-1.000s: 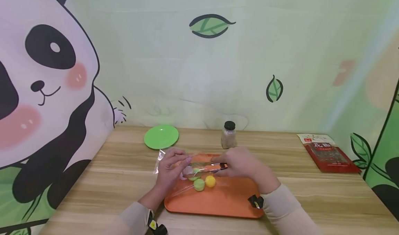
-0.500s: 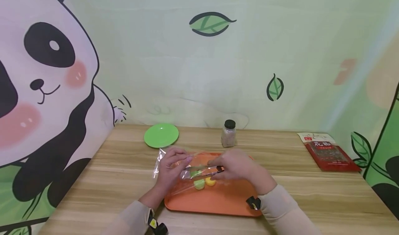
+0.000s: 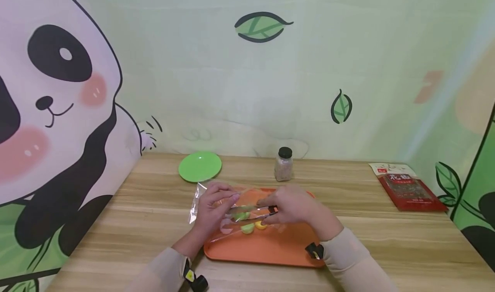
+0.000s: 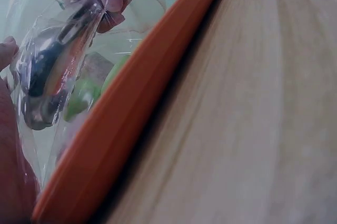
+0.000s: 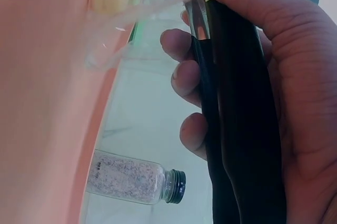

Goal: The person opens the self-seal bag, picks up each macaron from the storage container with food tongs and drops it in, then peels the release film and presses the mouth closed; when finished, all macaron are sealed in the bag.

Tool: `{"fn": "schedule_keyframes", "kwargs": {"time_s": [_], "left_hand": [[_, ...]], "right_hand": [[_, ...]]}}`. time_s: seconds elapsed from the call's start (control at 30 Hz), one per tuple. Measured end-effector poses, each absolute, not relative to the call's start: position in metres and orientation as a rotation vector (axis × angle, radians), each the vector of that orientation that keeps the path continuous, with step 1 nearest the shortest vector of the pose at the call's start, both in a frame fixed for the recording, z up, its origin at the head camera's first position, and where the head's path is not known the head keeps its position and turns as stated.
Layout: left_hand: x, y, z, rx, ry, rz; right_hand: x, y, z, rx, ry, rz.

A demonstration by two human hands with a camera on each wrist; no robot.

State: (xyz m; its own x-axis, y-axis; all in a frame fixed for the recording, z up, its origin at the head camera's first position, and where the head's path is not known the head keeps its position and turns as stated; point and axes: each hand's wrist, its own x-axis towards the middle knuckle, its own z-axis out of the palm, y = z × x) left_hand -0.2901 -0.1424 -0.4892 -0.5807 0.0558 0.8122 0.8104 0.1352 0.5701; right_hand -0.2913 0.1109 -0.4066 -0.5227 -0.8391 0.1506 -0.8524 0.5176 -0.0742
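An orange tray (image 3: pixel 278 249) carries light green balls (image 3: pixel 247 228), a yellow ball (image 3: pixel 261 225) and a pale one (image 3: pixel 226 226). Above its left part, my left hand (image 3: pixel 212 208) pinches a clear plastic bag (image 3: pixel 197 201) between thumb and fingers. Metal tongs reach leftward over the balls, their tips behind clear film. My right hand (image 3: pixel 297 208) grips them; in the right wrist view its fingers curl round the black handles (image 5: pixel 242 103). The left wrist view shows crinkled bag film (image 4: pixel 58 61) over dark, shiny tongs. Whether the tongs touch a ball is hidden.
Behind the tray stand a green plate (image 3: pixel 200 166) at the back left and a black-lidded jar (image 3: pixel 284 167) near the middle. A red and white packet (image 3: pixel 410 191) lies at the right. A patterned backdrop rises behind the table.
My right hand has shifted slightly left, and the tongs' arms stand wider apart. More of the yellow ball is covered by them. The left hand keeps its hold on the bag.
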Motion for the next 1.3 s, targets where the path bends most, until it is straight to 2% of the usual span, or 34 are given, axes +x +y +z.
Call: {"fn": "schedule_keyframes", "kwargs": {"time_s": [0.4, 0.77, 1.3], "left_hand": [[-0.293, -0.142, -0.489, -0.874, -1.749, -1.509], [-0.271, -0.137, -0.464, -0.854, -1.778, -1.549], [-0.269, -0.136, -0.465, -0.797, -1.847, -1.585]], "right_hand": [[-0.293, 0.121, -0.4, 1.34, -2.857, 0.327], [-0.294, 0.129, -0.397, 1.318, -2.832, 0.348], [-0.283, 0.16, -0.371, 1.19, -2.852, 0.392]]}}
